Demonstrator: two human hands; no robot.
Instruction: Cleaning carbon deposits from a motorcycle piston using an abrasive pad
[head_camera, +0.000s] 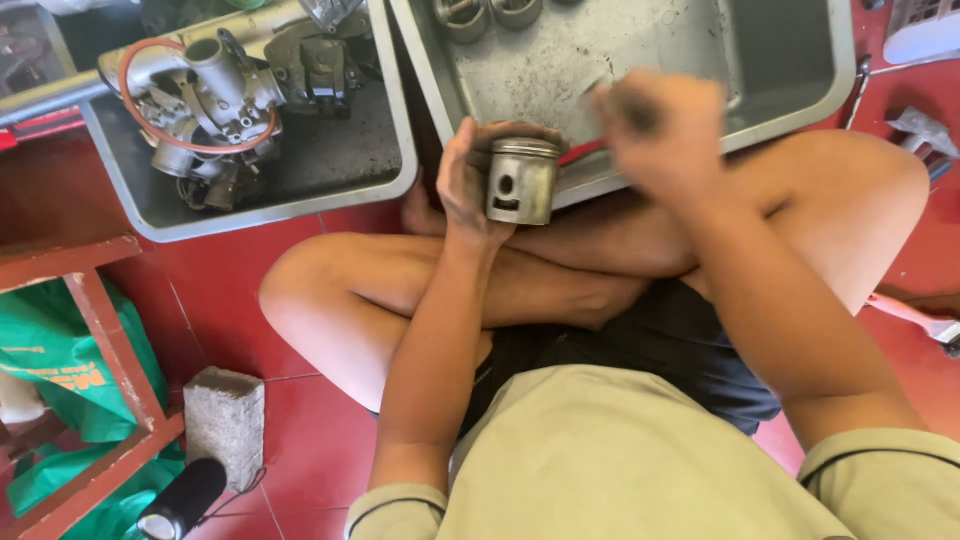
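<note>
We sit cross-legged on the red tiled floor (330, 440). At 12 o'clock of our lap lies the large grey metal tray (800, 90); at 10 o'clock a second tray (330, 175) carries a carburettor (205, 100).

The piston (521, 180) sits at 12 o'clock above our crossed legs, over the near rim of the large tray. Our left hand (462, 185) wraps it from the left, fingers curled over the crown, skirt hanging down.

Our right hand (655, 130) is motion-blurred at 1 o'clock of the piston, closed around a red-handled tool (580, 152) whose tip meets the crown edge; we cannot tell the tool's kind.

Judgement: we keep the left grip firm, strokes short and light, debris falling into the tray.
</note>
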